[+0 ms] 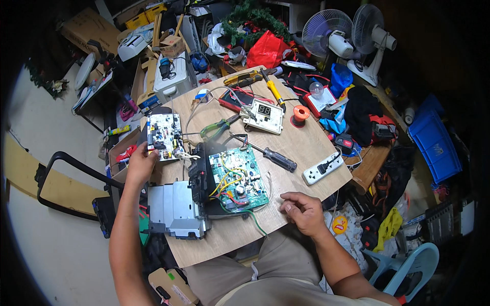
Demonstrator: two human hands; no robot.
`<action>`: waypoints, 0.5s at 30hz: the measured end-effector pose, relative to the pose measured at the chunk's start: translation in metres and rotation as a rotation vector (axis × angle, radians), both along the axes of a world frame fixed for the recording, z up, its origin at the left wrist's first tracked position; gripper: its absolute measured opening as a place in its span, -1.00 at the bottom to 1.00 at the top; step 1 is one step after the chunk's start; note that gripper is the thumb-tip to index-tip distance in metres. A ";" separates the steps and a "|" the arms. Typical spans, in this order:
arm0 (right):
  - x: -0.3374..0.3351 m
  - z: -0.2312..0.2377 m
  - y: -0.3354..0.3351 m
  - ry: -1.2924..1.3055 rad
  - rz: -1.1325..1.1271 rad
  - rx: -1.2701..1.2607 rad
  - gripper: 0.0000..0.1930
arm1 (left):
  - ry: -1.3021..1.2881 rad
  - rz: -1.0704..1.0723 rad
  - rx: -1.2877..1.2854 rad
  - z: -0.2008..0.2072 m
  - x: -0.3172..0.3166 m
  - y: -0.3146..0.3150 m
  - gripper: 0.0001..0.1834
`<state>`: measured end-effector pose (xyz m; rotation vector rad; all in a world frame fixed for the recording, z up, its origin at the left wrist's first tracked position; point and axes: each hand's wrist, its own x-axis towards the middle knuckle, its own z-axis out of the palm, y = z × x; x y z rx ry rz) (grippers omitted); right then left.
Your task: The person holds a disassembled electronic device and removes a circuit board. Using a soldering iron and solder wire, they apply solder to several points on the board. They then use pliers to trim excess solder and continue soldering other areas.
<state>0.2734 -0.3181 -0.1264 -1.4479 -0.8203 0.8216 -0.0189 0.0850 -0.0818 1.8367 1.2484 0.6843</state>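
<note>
At the upper-left edge of the pale wood-grain counter [303,143], your left hand [140,166] grips the near-left corner of the white rectangular circuit board crowded with components [164,133], with the thumb over its rim. Keep that hold to the bare margin, clear of solder joints and tall parts, and support the far side if you tilt the board, so that it does not flex. Give slack to the white connector leads [191,155] beside it; a tug there could strain a plug. Your right hand [304,210], half-curled with nothing visible in it, hangs near the counter's front edge and could steady the green circuit board with yellow wires [251,179], which sits beside the silver-grey sheet-metal housing [176,206]. Mind the grey-handled screwdriver [279,159] lying to the right, as its shaft points toward that green board. Your left fingers under the white board are hidden, so their exact grip cannot be told. The underside of the board is out of sight too, and where its leads end is hard to follow behind the black plastic frame [200,176].
</note>
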 end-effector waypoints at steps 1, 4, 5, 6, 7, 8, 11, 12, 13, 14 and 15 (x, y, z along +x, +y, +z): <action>0.000 0.000 0.000 -0.023 -0.007 -0.006 -0.74 | 0.191 -0.007 0.154 0.002 -0.002 -0.002 -0.47; 0.000 0.000 0.001 -0.032 -0.011 -0.015 -0.74 | 0.587 -0.014 0.441 0.018 -0.005 -0.011 -0.50; 0.000 0.001 0.001 -0.026 -0.010 -0.018 -0.73 | 0.630 -0.014 0.469 0.026 -0.004 -0.015 -0.50; 0.000 0.001 0.001 -0.005 -0.008 -0.032 -0.73 | 0.661 -0.015 0.504 0.033 -0.003 -0.021 -0.50; 0.000 0.001 0.002 -0.026 -0.008 -0.020 -0.73 | 0.640 -0.038 0.522 0.042 -0.001 -0.029 -0.51; 0.000 0.001 0.002 -0.033 -0.007 -0.019 -0.73 | 0.606 -0.061 0.548 0.050 0.002 -0.038 -0.51; 0.001 0.004 0.002 0.005 -0.003 -0.032 -0.72 | 0.409 -0.114 0.422 0.074 0.008 -0.075 -0.51; 0.000 0.005 0.003 0.042 0.004 -0.036 -0.72 | 0.297 -0.141 0.365 0.080 0.010 -0.090 -0.51; 0.000 0.007 0.004 0.015 0.013 -0.056 -0.71 | 0.282 -0.152 0.285 0.086 0.012 -0.105 -0.44; 0.001 0.008 0.006 0.002 0.027 -0.074 -0.69 | 0.237 -0.178 0.223 0.091 0.013 -0.119 -0.38; -0.002 0.011 0.004 0.010 0.037 -0.152 -0.68 | 0.160 -0.228 0.156 0.095 0.013 -0.134 -0.32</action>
